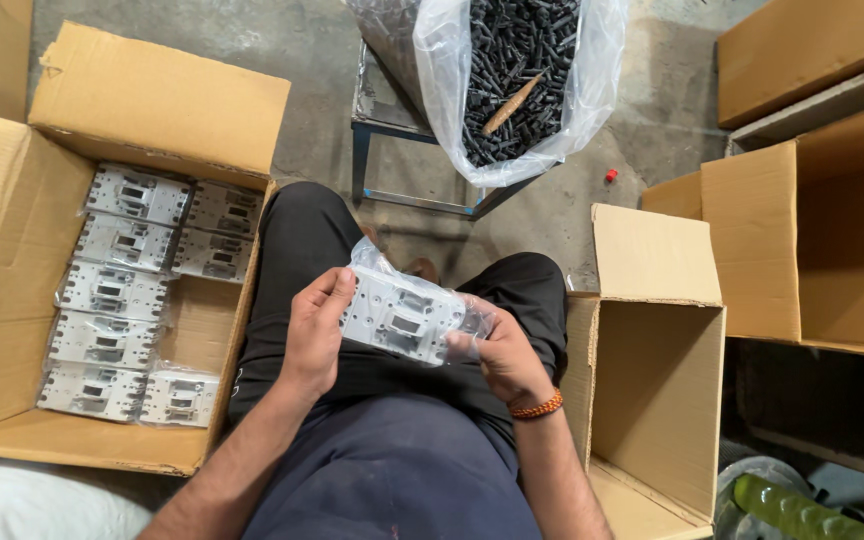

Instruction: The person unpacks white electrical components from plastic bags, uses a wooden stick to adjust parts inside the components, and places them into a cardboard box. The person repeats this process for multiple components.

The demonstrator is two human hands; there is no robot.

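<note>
The person sat with both hands over the lap, holding a grey plastic part wrapped in a clear bag. The left hand gripped its edge at nine o'clock, fingers curled round the side, while the right hand, an orange bracelet on its wrist, pinched the bag's loose end at three o'clock. Neither hand was free; both were closed on the bagged part at the middle of the view. At nine o'clock an open cardboard box held two rows of the same bagged parts, filling roughly half its floor, so a good share appeared to be packed already, with bare cardboard left on the near side. At four o'clock a second box showed nothing inside. At twelve o'clock a clear sack of small black pieces stood on a metal stool, with a wooden stick lying in it.
</note>
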